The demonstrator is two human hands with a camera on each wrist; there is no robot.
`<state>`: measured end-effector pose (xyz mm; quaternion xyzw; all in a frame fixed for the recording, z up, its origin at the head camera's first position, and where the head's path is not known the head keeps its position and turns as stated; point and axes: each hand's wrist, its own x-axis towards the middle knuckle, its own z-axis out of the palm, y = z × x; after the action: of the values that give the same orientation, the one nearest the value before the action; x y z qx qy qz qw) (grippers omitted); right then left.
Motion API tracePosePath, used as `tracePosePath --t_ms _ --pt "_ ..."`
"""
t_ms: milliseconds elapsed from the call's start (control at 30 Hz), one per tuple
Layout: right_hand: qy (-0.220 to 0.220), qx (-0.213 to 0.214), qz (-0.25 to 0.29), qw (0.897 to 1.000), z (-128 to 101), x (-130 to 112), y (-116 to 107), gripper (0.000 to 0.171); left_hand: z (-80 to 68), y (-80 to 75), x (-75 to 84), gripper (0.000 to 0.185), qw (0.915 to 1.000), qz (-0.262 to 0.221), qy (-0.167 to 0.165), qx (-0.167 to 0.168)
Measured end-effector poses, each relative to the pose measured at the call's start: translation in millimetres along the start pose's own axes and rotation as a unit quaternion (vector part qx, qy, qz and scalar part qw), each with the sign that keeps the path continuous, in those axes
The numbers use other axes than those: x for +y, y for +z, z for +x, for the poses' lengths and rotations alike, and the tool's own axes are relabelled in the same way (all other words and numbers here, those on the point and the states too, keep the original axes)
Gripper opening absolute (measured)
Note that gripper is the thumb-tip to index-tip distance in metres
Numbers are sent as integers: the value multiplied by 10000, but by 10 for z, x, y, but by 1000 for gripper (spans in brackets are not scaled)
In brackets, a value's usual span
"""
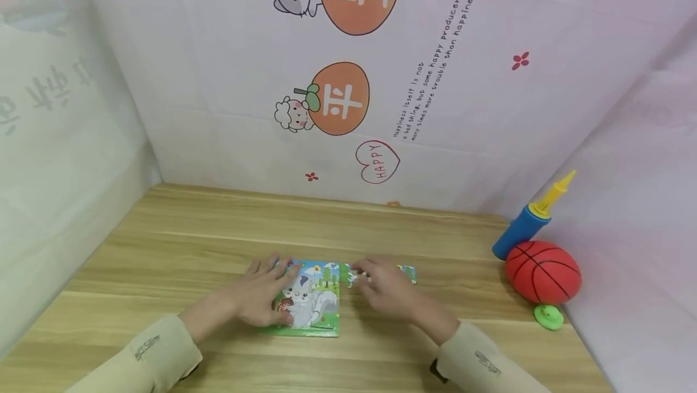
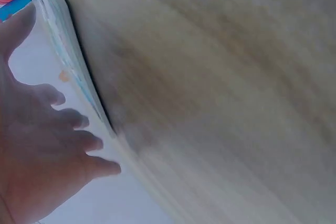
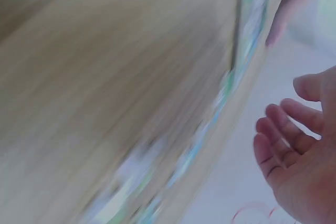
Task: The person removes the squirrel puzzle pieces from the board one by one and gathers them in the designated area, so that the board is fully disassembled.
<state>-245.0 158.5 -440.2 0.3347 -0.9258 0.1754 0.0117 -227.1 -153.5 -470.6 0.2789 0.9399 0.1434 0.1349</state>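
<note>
A square picture puzzle (image 1: 318, 296) with a grey squirrel on it lies flat on the wooden table. Its left part is covered by my left hand (image 1: 264, 296), whose fingers are spread over the picture. Just right of the puzzle, my right hand (image 1: 388, 289) hovers at a row of small colourful puzzle pieces (image 1: 408, 272), some hidden beneath it. Loosely bent fingers (image 3: 286, 135) show in the right wrist view with nothing between them. There, the pieces on the table are blurred. From the left wrist, the puzzle's thin edge (image 2: 79, 66) is visible beyond the thumb.
At the table's right side a red ball (image 1: 543, 273) with black lines leans near a blue and yellow hand pump (image 1: 523, 231). A small green disc-shaped thing (image 1: 548, 317) lies before the ball. Printed white cloth (image 1: 229, 78) hangs behind the table (image 1: 218, 230) and at both sides.
</note>
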Motion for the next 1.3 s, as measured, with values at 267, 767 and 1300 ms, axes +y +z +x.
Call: tracePosePath --t_ms 267,767,1300 --pt "-718 -740 -997 9897 394 -486 299 49 -14 10 -65 94 9989 329 -308 87" --pt "-329 -947 -1451 9843 522 -620 590 63 2 75 -79 92 9974 458 -545 64" --pt "356 -1116 -669 9909 626 -601 597 71 -3 87 -86 92 9971 485 -579 44"
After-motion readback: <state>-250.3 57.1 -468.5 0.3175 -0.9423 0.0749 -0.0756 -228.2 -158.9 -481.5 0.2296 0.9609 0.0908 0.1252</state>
